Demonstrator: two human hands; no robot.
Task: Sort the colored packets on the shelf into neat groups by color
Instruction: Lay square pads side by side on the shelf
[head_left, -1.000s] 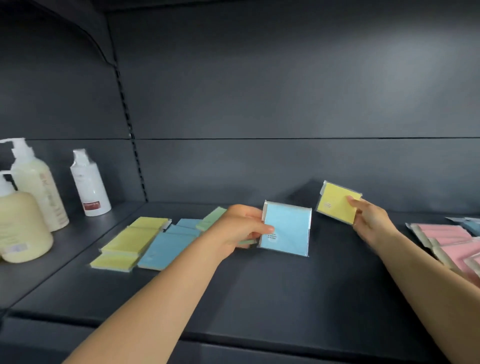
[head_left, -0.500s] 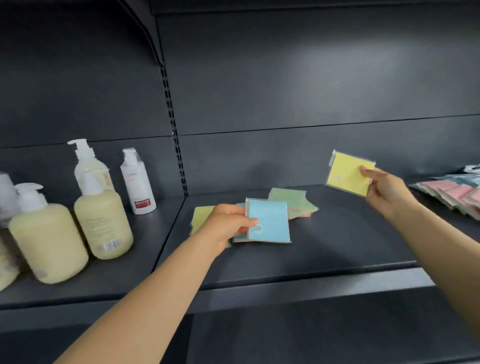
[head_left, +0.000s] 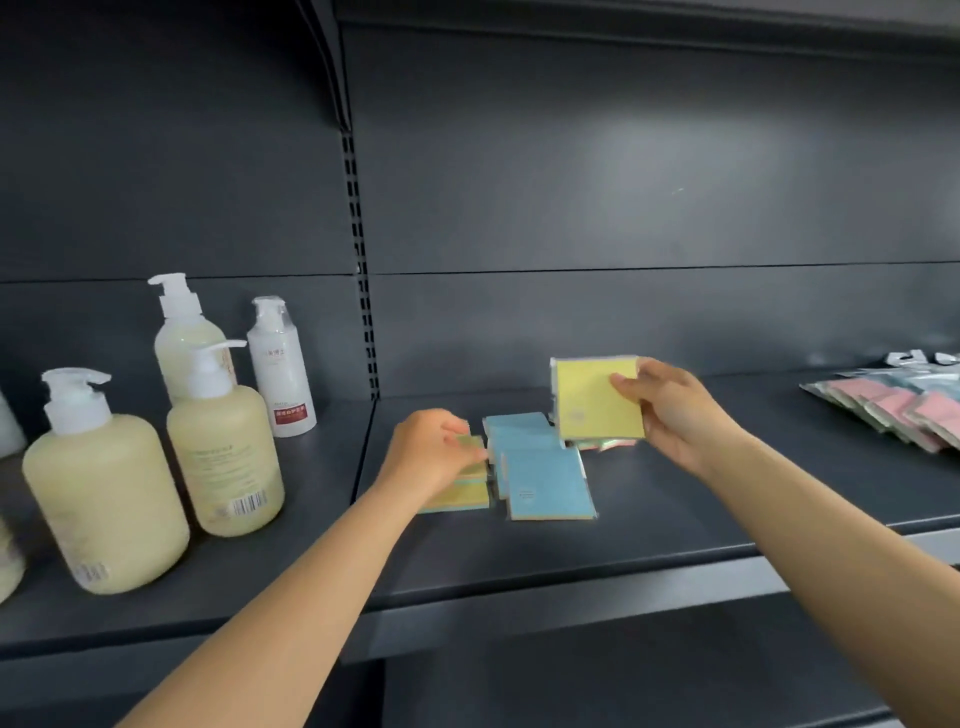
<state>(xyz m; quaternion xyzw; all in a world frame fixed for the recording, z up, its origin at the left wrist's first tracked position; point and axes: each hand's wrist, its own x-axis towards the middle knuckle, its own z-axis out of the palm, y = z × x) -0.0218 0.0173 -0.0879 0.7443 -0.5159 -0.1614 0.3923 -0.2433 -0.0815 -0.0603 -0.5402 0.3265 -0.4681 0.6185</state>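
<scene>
Head view: blue packet (head_left: 548, 483) now dropped on the blue stack; left hand (head_left: 434, 452) fingers the yellow pile (head_left: 460, 496), right hand (head_left: 670, 410) pinches a yellow packet (head_left: 595, 400).

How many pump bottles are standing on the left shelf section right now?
4 clearly: large front one, middle one, tall rear one, white capped one. Partial bottles at the left edge may add more.
</scene>
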